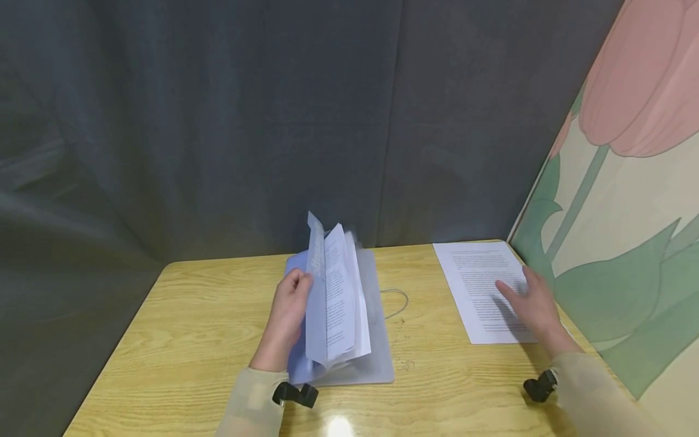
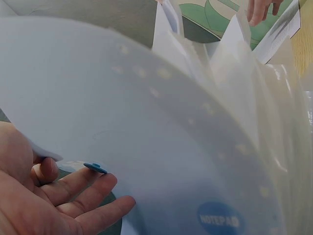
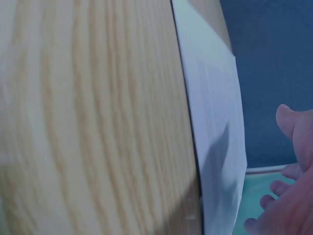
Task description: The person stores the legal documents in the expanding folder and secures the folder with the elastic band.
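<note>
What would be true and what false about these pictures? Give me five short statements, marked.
1. The left hand holds the folder. True.
2. The right hand grips a pen. False: it is empty, above the printed paper.
3. The printed paper lies right of the folder. True.
4. The thin loop is left of the folder. False: it is on the right.
5. The blue label reads NOTEPAD. True.

Both sleeves [image 1: 252, 402] are pale cream, each with a small, blocky black device [image 1: 296, 394].
</note>
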Demonstrator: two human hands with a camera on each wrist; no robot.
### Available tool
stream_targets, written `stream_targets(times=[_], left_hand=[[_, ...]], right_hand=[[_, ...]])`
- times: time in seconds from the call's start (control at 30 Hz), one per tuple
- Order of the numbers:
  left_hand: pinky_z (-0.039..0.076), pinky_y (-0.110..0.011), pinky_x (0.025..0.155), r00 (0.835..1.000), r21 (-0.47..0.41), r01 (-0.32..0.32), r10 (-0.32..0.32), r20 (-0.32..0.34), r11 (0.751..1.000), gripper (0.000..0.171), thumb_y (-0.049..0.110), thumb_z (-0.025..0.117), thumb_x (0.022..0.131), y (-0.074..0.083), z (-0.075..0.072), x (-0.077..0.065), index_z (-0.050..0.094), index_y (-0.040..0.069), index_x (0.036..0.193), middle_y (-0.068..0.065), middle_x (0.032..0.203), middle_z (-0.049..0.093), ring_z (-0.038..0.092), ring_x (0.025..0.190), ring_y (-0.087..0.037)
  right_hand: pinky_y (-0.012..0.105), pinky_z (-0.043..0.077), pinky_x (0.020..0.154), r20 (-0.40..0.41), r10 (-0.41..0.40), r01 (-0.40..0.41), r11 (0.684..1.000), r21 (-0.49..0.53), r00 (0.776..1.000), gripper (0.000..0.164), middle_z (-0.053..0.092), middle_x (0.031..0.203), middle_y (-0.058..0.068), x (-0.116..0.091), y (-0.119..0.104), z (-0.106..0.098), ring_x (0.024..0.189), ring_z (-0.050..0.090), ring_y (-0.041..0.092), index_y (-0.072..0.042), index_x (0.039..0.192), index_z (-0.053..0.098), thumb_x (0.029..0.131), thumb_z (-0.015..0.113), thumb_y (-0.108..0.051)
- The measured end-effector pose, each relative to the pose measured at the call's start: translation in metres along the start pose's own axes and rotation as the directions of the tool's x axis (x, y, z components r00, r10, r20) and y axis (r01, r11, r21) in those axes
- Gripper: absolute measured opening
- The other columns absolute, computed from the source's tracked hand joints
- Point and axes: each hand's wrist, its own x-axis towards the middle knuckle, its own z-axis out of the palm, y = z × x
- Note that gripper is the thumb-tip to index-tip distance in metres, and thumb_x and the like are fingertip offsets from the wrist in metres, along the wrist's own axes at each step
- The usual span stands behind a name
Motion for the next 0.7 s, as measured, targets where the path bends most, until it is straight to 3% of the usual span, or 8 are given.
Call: stream_targets(times=[0.33, 0.7], left_hand=[[0.031, -0.031, 0.064, 1.000, -0.010, -0.003, 0.003, 0.002, 1.000, 0.028, 0.014, 0.053, 0.111, -0.001, -0.001, 0.001, 0.044, 0.011, 0.084, -0.003, 0.078, 0.038, 0.039, 0.075, -0.021], [0.032, -0.031, 0.065, 1.000, -0.008, 0.006, -0.006, 0.005, 1.000, 0.026, 0.014, 0.053, 0.110, -0.001, -0.001, 0.001, 0.046, 0.010, 0.085, -0.004, 0.079, 0.039, 0.041, 0.076, -0.021]], right_hand=[[0.078, 0.015, 0.122, 0.005, 0.051, -0.051, 0.999, -0.009, 0.999, 0.097, 0.009, 0.167, 0.048, 0.004, 0.013, -0.006, 0.154, 0.012, 0.069, 0.017, 0.166, 0.011, 0.112, 0.058, -0.048], [0.078, 0.017, 0.120, 0.022, 0.052, -0.050, 0.996, -0.072, 0.998, 0.095, 0.013, 0.162, 0.052, 0.005, 0.024, -0.010, 0.149, 0.015, 0.073, 0.019, 0.164, 0.013, 0.111, 0.061, -0.044]])
